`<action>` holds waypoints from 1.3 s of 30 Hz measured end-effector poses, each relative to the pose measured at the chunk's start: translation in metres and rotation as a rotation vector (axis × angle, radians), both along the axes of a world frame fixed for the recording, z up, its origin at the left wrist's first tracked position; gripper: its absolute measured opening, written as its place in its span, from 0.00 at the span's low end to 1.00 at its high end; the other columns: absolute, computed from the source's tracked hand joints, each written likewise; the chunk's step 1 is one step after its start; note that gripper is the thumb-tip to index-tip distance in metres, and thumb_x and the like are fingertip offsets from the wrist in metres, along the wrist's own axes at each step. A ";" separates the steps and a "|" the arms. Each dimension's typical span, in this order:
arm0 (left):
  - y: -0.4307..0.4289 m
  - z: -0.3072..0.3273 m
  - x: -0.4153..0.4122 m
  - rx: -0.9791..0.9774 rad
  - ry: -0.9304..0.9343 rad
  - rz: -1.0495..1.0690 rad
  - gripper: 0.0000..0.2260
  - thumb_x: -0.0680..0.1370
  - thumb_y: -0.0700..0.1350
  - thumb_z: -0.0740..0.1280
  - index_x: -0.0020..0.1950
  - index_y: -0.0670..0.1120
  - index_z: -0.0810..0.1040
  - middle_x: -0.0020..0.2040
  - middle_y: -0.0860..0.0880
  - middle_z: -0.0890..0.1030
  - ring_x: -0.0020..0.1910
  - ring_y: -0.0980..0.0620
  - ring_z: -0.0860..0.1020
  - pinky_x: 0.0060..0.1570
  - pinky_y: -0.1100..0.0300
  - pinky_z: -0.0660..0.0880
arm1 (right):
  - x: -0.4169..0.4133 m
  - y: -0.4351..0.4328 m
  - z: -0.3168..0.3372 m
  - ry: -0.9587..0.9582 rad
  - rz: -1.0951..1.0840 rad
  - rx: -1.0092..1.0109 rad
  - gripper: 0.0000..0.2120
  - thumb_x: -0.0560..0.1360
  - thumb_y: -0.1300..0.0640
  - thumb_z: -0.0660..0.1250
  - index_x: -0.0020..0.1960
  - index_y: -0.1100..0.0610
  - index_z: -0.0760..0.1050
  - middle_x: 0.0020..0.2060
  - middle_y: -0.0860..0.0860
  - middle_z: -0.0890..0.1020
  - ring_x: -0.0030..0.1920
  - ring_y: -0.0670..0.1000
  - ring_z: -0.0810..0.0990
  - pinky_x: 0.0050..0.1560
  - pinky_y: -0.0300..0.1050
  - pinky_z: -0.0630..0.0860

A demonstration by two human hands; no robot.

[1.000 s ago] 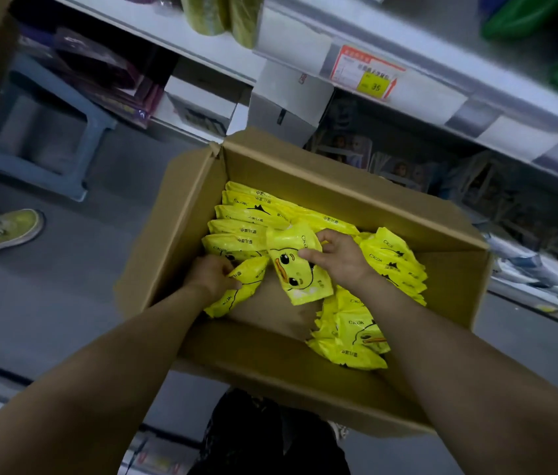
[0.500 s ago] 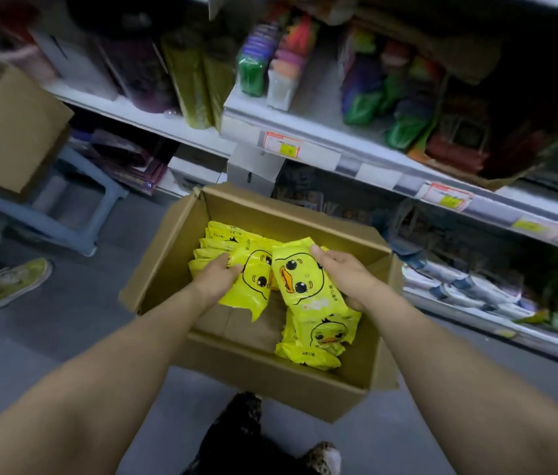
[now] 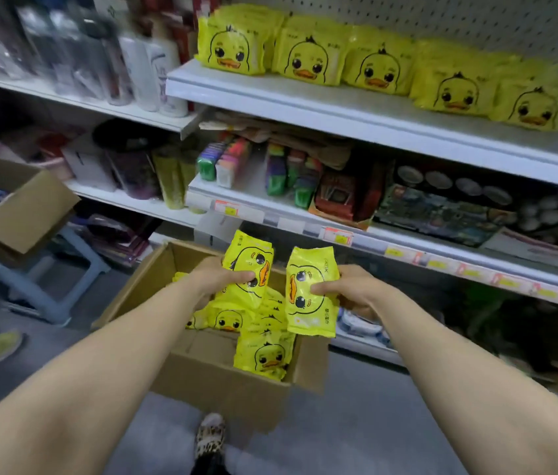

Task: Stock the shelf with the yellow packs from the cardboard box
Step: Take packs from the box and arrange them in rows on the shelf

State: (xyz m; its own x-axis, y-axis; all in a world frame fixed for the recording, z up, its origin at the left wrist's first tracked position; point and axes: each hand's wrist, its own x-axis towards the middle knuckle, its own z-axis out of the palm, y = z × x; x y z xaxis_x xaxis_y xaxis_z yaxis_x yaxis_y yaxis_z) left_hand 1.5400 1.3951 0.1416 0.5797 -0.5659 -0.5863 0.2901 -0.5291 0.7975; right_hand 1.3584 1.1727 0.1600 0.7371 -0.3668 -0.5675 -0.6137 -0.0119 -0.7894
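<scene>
While fingers (image 3: 241, 277) of the left hand (image 3: 217, 279) are curling round one pack (image 3: 253, 262), the right hand (image 3: 342, 286) is pinching a second pack (image 3: 308, 303), thumb on its face. Both are hanging just above the box (image 3: 209, 375). Loose packs (image 3: 263, 354) are lying inside it. A row (image 3: 311, 60) is standing on the upper shelf (image 3: 305, 104).

Two yellow packs (image 3: 310, 289) now up above cardboard box (image 3: 209, 378)
</scene>
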 end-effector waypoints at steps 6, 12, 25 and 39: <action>-0.024 0.085 -0.006 -0.069 -0.166 -0.071 0.19 0.70 0.39 0.78 0.59 0.42 0.80 0.51 0.41 0.85 0.51 0.40 0.83 0.55 0.39 0.78 | -0.019 -0.028 0.064 -0.073 0.050 -0.234 0.21 0.60 0.58 0.82 0.51 0.56 0.83 0.47 0.53 0.87 0.49 0.55 0.86 0.54 0.53 0.82; -0.067 0.148 0.030 -0.103 -0.341 -0.220 0.16 0.71 0.36 0.76 0.56 0.47 0.80 0.48 0.45 0.86 0.44 0.46 0.84 0.44 0.52 0.81 | -0.009 -0.054 0.128 -0.142 0.177 -0.528 0.13 0.65 0.57 0.80 0.48 0.56 0.83 0.45 0.52 0.87 0.48 0.53 0.86 0.56 0.58 0.81; -0.195 0.242 0.161 0.042 -0.782 -0.457 0.32 0.66 0.46 0.81 0.66 0.40 0.74 0.61 0.44 0.79 0.60 0.44 0.76 0.61 0.53 0.73 | 0.057 -0.122 0.205 -0.112 0.194 -0.697 0.15 0.69 0.54 0.79 0.54 0.51 0.80 0.48 0.49 0.86 0.50 0.50 0.85 0.55 0.54 0.82; -0.289 0.261 0.246 0.225 -1.117 -0.782 0.42 0.71 0.54 0.76 0.79 0.49 0.59 0.77 0.47 0.62 0.74 0.43 0.64 0.72 0.49 0.63 | 0.106 -0.139 0.222 -0.128 0.132 -0.807 0.12 0.70 0.51 0.78 0.50 0.46 0.80 0.48 0.42 0.85 0.53 0.42 0.81 0.62 0.51 0.76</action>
State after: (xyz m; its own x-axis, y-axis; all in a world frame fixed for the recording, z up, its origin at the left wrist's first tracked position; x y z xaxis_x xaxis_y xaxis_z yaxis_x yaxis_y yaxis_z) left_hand 1.7862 1.1060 0.4030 0.3770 -0.9146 -0.1463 -0.8696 -0.4038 0.2841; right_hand 1.4642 1.0341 0.3816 0.8436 -0.5318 -0.0752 -0.4737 -0.6707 -0.5708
